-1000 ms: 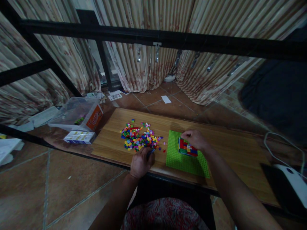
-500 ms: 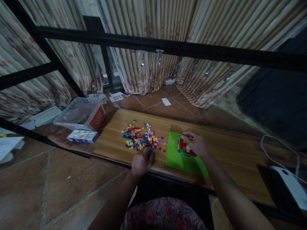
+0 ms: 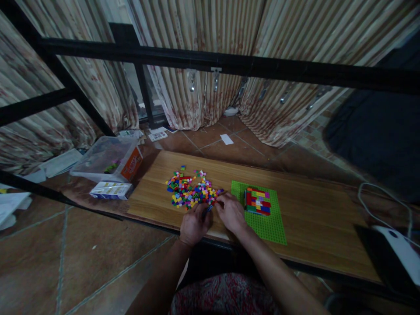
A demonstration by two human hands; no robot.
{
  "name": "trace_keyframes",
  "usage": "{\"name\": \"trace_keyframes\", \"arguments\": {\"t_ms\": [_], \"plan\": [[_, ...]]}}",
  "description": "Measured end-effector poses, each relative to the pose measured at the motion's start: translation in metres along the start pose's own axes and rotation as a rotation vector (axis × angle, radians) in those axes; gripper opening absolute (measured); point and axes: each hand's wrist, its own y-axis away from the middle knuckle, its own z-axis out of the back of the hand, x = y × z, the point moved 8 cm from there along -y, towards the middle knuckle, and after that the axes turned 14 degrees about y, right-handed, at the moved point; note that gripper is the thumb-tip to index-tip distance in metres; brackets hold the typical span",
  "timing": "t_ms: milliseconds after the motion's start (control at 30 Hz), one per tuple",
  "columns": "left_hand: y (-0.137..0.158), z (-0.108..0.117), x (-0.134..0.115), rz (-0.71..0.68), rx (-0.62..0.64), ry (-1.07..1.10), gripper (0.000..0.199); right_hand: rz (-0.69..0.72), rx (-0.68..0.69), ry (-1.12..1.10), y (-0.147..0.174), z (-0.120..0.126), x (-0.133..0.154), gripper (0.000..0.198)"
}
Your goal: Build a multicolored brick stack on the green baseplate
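My left hand (image 3: 196,224) is closed at the front edge of a heap of small coloured toy bricks (image 3: 188,192), a blue toy brick (image 3: 209,208) between its fingertips. Right beside it, my right hand (image 3: 230,212) is pinched at the heap's right edge; its fingers hide whatever is in them. To the right lies a bright green studded baseplate (image 3: 267,229). On its upper part sits a low multicoloured brick build (image 3: 258,202) of red, yellow, blue, orange, white and purple pieces, with no hand on it.
A wooden board (image 3: 315,218) carries bricks and baseplate. To its left are a clear plastic bin (image 3: 101,159) with an orange label and a small white-and-blue box (image 3: 111,190). A black metal bar (image 3: 229,63) crosses ahead. A white device (image 3: 398,251) with a cable lies at right.
My right hand has moved left from the build on the baseplate to the heap's edge, next to my left hand, uncovering the build. My left hand has stayed almost in place.
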Motion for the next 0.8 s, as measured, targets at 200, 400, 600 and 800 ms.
{"name": "trace_keyframes", "arguments": {"t_ms": [200,400,600,800], "plan": [[0.000,0.001,0.000,-0.004,0.000,-0.023,0.019,-0.013,-0.046,-0.117,0.003,0.010,0.004,0.013],[0.000,0.001,0.001,0.023,0.014,-0.016,0.019,-0.068,-0.110,-0.270,0.009,0.048,-0.042,0.019],[0.001,0.000,0.001,0.024,0.004,0.003,0.019,-0.226,-0.113,-0.123,0.007,0.072,-0.113,0.026],[0.000,0.000,0.002,0.022,0.009,0.014,0.018,-0.185,-0.069,-0.014,-0.004,0.074,-0.119,0.022]]}}
